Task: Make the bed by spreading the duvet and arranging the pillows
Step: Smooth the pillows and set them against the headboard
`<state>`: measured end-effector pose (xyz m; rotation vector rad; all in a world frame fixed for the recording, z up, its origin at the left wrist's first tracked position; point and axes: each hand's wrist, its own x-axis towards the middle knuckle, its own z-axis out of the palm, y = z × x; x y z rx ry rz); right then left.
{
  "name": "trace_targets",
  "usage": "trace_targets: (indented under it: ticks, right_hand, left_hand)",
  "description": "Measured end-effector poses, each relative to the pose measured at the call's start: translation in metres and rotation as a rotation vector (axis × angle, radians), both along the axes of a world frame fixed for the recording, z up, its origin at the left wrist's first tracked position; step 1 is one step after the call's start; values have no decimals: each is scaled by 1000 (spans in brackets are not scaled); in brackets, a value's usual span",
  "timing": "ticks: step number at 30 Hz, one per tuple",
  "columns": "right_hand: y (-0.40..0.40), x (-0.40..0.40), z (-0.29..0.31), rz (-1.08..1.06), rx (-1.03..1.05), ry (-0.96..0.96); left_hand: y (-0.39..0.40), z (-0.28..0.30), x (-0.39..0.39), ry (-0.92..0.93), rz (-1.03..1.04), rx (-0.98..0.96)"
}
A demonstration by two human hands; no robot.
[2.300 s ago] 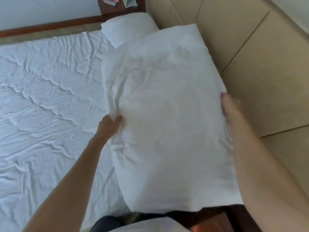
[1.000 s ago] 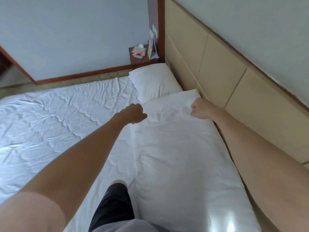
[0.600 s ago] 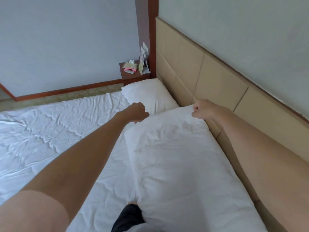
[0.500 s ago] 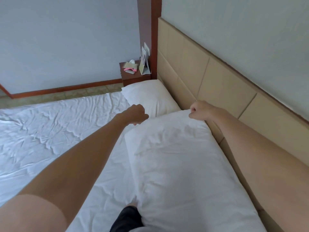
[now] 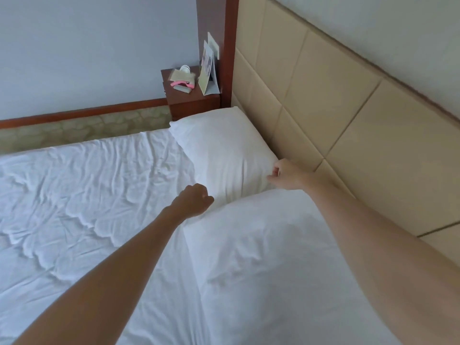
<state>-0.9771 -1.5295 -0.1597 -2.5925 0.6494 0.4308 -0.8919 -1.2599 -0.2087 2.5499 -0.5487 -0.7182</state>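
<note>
Two white pillows lie end to end along the beige headboard (image 5: 336,115). The near pillow (image 5: 268,265) lies flat below my arms. The far pillow (image 5: 224,148) sits in the bed's corner. My right hand (image 5: 286,175) pinches the far pillow's near right corner, beside the headboard. My left hand (image 5: 193,201) is curled into a fist at the seam between the two pillows, by the far pillow's near left edge. Its fingertips are hidden, so any hold on fabric is unclear. A wrinkled white sheet (image 5: 82,200) covers the mattress to the left. No duvet is in view.
A dark wooden nightstand (image 5: 191,100) stands past the far pillow, carrying a folded card (image 5: 207,75), a pink item and small packets. A wooden post rises beside it. A strip of patterned floor (image 5: 79,128) runs along the bed's far side, under the grey wall.
Both hands have let go of the near pillow's far corners and reached forward to the far pillow's near edge. The near pillow now lies flat against the headboard.
</note>
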Motion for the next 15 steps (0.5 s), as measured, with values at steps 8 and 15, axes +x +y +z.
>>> trace_targets:
  ticks: [8, 15]
  right_hand:
    - [-19, 91, -106, -162, 52, 28]
    - [-32, 149, -200, -348, 46, 21]
  left_hand:
    - [-60, -117, 84, 124, 94, -136]
    - [-94, -211, 125, 292, 295, -221]
